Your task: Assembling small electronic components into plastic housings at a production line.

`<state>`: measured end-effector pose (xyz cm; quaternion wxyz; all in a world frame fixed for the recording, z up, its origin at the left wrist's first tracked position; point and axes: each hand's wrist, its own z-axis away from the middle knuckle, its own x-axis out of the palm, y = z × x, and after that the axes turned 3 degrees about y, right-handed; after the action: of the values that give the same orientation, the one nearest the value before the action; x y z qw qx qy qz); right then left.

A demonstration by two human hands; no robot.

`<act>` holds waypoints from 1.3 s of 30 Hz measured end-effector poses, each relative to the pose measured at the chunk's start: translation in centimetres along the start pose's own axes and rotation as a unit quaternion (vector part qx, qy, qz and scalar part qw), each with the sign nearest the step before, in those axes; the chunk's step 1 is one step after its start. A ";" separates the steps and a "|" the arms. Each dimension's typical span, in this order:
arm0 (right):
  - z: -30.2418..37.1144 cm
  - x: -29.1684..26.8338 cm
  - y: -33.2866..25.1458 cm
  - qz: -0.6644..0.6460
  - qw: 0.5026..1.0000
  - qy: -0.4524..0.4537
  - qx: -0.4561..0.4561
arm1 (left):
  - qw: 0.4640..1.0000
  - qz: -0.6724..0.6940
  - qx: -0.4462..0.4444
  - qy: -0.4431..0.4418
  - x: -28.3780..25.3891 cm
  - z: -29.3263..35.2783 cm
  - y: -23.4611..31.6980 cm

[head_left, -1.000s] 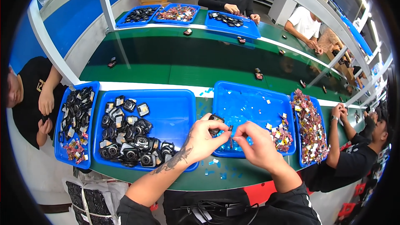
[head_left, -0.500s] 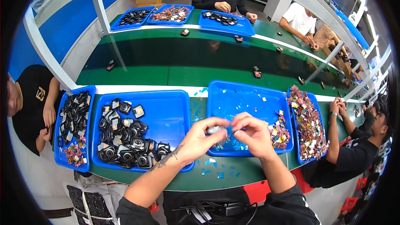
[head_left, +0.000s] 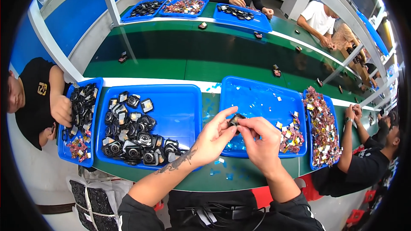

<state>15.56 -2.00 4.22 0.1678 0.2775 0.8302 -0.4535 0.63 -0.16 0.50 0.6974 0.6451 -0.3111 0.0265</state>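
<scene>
My left hand [head_left: 214, 139] is closed around a small dark watch case [head_left: 234, 120], holding it between thumb and fingers over the near part of a blue tray [head_left: 252, 86]. The fingertips of my right hand [head_left: 262, 139] pinch at its right side; whatever fine part they grip is hidden. Under my hands, this tray holds scattered blue film scraps and, at its right end, a heap of small reddish and yellow parts [head_left: 292, 139]. Left of my hands, another blue tray [head_left: 177, 102] carries many black watch cases [head_left: 144, 139], several with round centres facing up.
A narrow tray of reddish parts [head_left: 323, 132] stands at the right, and a mixed tray [head_left: 83, 107] at the far left beside a co-worker's hand [head_left: 61, 110]. Beyond runs a green conveyor [head_left: 171, 66] with scattered small devices. White frame posts [head_left: 53, 45] rise around the bench.
My hands have turned and drawn closer together, so the dark watch case now shows between them. The left co-worker's hand has come over the far-left tray. The whole view has shifted slightly.
</scene>
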 end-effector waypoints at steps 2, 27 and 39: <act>0.1 -0.3 0.0 -0.006 1.000 -0.007 0.016 | 1.000 0.005 0.007 -0.014 0.0 0.1 0.0; -0.5 -1.2 0.1 -0.070 0.996 -0.031 0.039 | 0.994 -0.101 0.020 -0.047 -0.3 0.3 0.2; 0.6 -1.9 0.9 -0.334 0.931 0.047 0.140 | 0.997 -0.034 0.060 -0.042 0.2 0.4 1.2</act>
<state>17.62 -2.70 4.28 -0.0728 0.0259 0.8101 -0.5812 0.10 -0.45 1.67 0.6445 0.6963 -0.3159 -0.0054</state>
